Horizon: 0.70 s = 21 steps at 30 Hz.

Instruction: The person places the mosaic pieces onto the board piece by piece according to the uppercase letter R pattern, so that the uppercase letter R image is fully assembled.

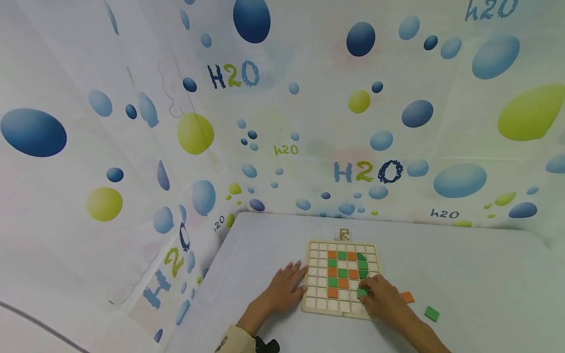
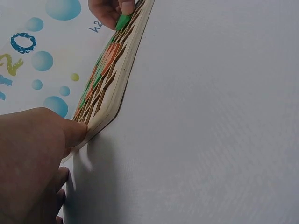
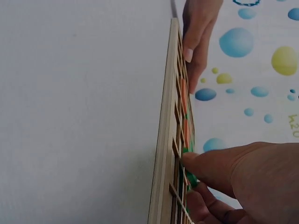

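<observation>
A wooden grid board [image 1: 322, 305] lies on the white table, with orange and green tiles set in its cells in the shape of a letter R. My right hand [image 1: 383, 295] pinches a green tile [image 1: 361, 292] between thumb and fingers, over the board's lower right cells. The right wrist view shows the thumb against this green tile [image 3: 190, 177], at the grid. My left hand [image 1: 284, 289] rests along the board's left edge, fingers extended, the thumb touching the frame. That thumb also shows on the board's corner in the left wrist view.
To the right of the board lie a loose orange tile [image 1: 407, 297], partly behind my right hand, and a loose green tile [image 1: 432, 314]. A small pattern card [image 1: 343, 234] sits behind the board. The table [image 1: 485, 274] meets a wall covering printed with bubbles.
</observation>
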### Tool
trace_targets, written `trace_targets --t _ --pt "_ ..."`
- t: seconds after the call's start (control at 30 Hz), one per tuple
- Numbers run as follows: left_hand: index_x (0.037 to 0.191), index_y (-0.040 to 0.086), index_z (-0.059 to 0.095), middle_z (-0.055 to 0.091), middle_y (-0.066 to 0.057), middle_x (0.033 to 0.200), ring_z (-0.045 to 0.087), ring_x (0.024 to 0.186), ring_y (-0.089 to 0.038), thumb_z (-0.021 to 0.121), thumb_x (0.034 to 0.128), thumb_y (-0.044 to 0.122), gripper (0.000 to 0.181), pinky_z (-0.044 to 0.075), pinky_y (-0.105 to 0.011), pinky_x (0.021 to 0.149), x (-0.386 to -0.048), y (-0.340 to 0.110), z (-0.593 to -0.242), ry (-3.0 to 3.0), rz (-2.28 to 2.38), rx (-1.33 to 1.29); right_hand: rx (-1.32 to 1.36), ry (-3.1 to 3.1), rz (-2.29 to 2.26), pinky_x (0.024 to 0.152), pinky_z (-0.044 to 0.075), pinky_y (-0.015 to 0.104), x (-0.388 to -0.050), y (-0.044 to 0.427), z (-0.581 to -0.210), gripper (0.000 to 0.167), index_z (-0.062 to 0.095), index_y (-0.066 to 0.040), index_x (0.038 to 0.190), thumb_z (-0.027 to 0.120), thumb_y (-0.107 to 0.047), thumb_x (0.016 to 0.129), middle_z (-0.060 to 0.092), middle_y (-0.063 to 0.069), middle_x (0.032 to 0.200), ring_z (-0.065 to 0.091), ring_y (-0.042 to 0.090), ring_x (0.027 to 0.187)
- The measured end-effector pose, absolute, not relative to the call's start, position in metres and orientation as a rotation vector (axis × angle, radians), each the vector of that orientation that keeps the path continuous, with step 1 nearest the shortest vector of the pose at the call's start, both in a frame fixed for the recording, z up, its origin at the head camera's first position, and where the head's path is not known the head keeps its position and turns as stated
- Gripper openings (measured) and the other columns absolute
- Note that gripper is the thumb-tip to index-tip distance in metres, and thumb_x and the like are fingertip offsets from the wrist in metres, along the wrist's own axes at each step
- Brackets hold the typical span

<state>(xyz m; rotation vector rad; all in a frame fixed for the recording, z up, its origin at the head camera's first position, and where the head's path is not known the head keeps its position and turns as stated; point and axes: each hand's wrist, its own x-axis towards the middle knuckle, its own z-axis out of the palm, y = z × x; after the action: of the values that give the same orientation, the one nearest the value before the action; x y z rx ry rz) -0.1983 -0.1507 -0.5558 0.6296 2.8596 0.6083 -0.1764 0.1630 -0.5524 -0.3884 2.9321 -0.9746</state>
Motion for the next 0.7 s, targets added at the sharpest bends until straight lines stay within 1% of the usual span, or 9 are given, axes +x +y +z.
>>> trace_targets --t 0.13,0.23,0.43,0.63,0.7 --pt "0.164 0.014 0.039 0.033 -0.015 0.171 0.028 0.159 -0.039 0.048 0.1105 0.037 0.059 0.025 -0.065 0.125 -0.1967 -0.1496 -0.5550 2.858 0.605 0.621 -0.439 2.851 -1.062 0.071 0.048 0.027 -0.1730 0.1619 -0.5538 0.024 0.068 -0.018 0.104 0.084 -0.010 0.089 0.057 -0.004 0.096 0.050 0.009 0.083" --pt "0.164 0.015 0.039 0.034 -0.014 0.171 0.029 0.159 -0.038 0.048 0.1103 0.038 0.059 0.025 -0.065 0.125 -0.1964 -0.1494 -0.5545 2.862 0.603 0.617 -0.533 2.801 -1.118 0.067 0.044 0.024 -0.1701 0.1638 -0.5535 0.021 0.066 -0.019 0.101 0.083 -0.012 0.091 0.055 -0.004 0.095 0.046 0.008 0.081" --pt "0.165 0.016 0.037 0.032 -0.013 0.172 0.027 0.160 -0.038 0.046 0.1112 0.040 0.060 0.024 -0.065 0.126 -0.1977 -0.1501 -0.5553 2.856 0.614 0.621 -0.718 2.774 -1.149 0.071 0.048 0.023 -0.1698 0.1678 -0.5538 0.017 0.065 -0.020 0.098 0.080 -0.014 0.094 0.056 -0.006 0.100 0.048 0.003 0.087" --pt "0.166 0.016 0.036 0.031 -0.013 0.173 0.026 0.161 -0.037 0.045 0.1116 0.041 0.060 0.023 -0.063 0.127 -0.1991 -0.1498 -0.5567 2.851 0.623 0.620 -0.766 2.859 -1.132 0.072 0.050 0.024 -0.1728 0.1684 -0.5546 0.018 0.067 -0.019 0.098 0.081 -0.011 0.093 0.056 -0.009 0.099 0.049 0.001 0.087" --pt "0.166 0.016 0.036 0.031 -0.013 0.173 0.026 0.160 -0.037 0.045 0.1116 0.040 0.060 0.023 -0.064 0.127 -0.1989 -0.1496 -0.5564 2.853 0.621 0.621 -0.757 2.854 -1.131 0.073 0.050 0.025 -0.1735 0.1684 -0.5548 0.016 0.068 -0.020 0.099 0.081 -0.012 0.093 0.057 -0.010 0.100 0.050 0.002 0.088"
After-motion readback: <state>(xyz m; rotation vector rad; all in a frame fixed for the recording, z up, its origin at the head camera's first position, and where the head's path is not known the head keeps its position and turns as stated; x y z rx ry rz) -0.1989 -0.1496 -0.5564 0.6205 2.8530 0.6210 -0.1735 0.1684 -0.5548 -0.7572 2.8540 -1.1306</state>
